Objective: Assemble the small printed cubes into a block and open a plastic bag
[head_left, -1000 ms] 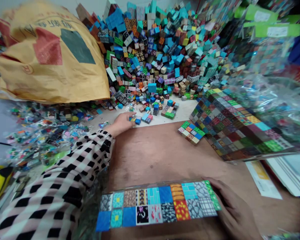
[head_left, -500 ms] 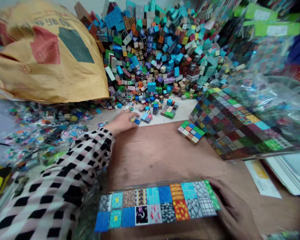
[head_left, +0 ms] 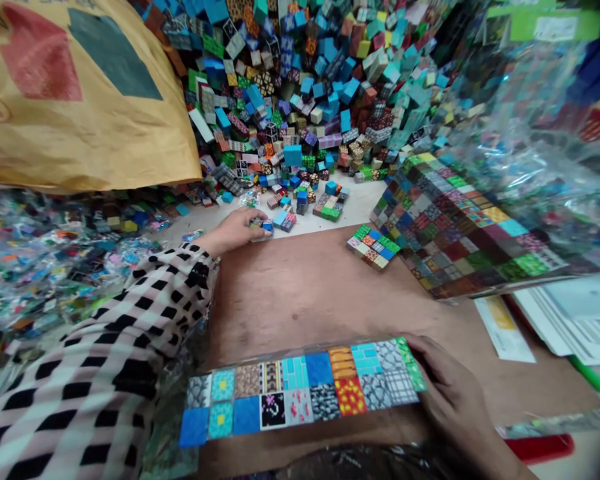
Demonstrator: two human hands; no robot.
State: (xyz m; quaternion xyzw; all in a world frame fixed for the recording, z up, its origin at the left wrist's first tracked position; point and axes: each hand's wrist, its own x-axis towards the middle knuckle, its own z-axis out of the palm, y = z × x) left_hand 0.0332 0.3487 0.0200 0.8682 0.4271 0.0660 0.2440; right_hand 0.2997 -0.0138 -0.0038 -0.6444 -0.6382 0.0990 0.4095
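My left hand, in a black-and-white checked sleeve, reaches to the far edge of the brown board. Its fingers close on a few small patterned blocks, partly hidden by the fingertips. Beside them lies a small group of blue and pink blocks. Near me, my right hand grips the right end of a long slab of patterned blocks, two rows of printed square faces showing. The thumb and fingers wrap around that end, some of them out of sight.
A loose heap of small printed blocks rises behind the board. A yellow sack stands left, above many small bagged pieces. On the right are a large block stack, a smaller block group and papers.
The whole view has shifted, so the heap and sack sit higher and farther left. My left hand stays at the small blocks, and my right hand keeps hold of the slab.
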